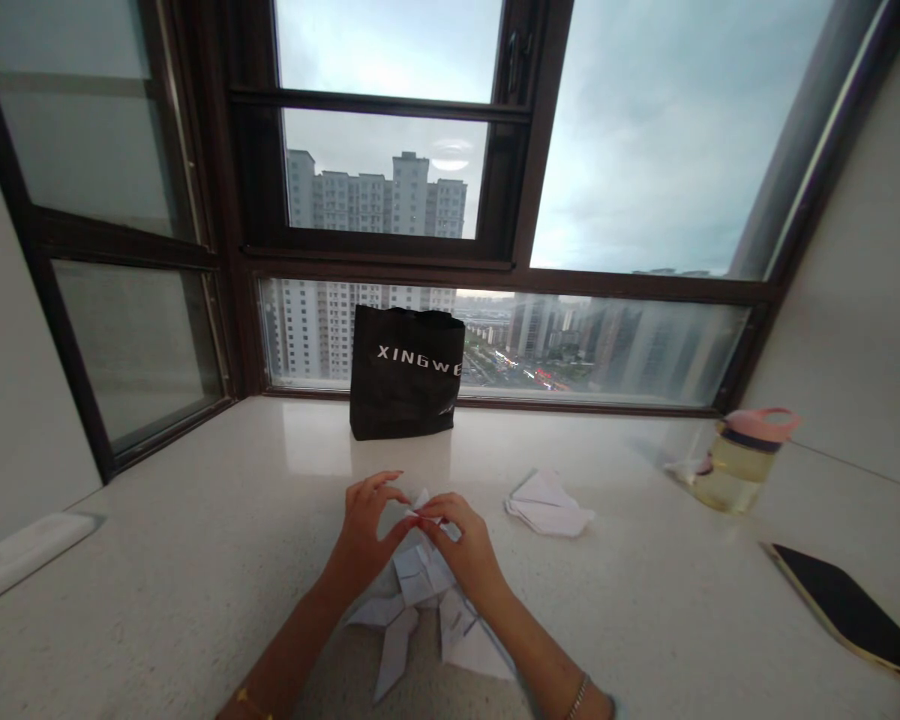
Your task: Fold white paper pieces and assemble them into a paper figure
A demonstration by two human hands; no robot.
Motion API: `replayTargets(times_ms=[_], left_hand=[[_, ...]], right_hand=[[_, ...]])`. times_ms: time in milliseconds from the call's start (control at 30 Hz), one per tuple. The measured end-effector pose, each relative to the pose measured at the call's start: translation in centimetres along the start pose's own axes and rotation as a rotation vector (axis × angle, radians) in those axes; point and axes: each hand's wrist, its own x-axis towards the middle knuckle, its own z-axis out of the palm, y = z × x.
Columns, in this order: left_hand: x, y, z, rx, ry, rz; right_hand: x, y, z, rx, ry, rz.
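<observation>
A small piece of folded white paper (421, 497) stands between my two hands at the middle of the counter. My right hand (469, 550) pinches it between thumb and fingertips. From the other side, my left hand (367, 520) has its thumb and curled forefinger at the paper, the other fingers lifted. Just below the hands lies a joined paper shape (424, 575) of folded white pieces, partly covered by the right hand. Nearer to me are folded strips (395, 650) and another folded piece (472, 640), which touches or lies under my right forearm.
A pile of folded white papers (547, 503) lies right of my hands. Behind stands a black bag (405, 385) against the window. At the right are a bottle with a pink lid (739, 465) and a dark tablet or phone (847, 605). A white object (26, 555) lies far left.
</observation>
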Motion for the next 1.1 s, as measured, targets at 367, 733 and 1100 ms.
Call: replayTargets(times_ms=[367, 733, 1100], left_hand=[[-0.25, 0.35, -0.39, 0.142, -0.047, 0.152], [-0.06, -0.03, -0.21, 0.109, -0.053, 0.113], [0.22, 0.28, -0.37, -0.014, 0.011, -0.032]], right_hand=[[0.05, 0.04, -0.11, 0.003, -0.031, 0.012], [-0.07, 0.44, 0.05, 0.01, -0.017, 0.023], [0.22, 0.62, 0.0, 0.09, 0.001, 0.168]])
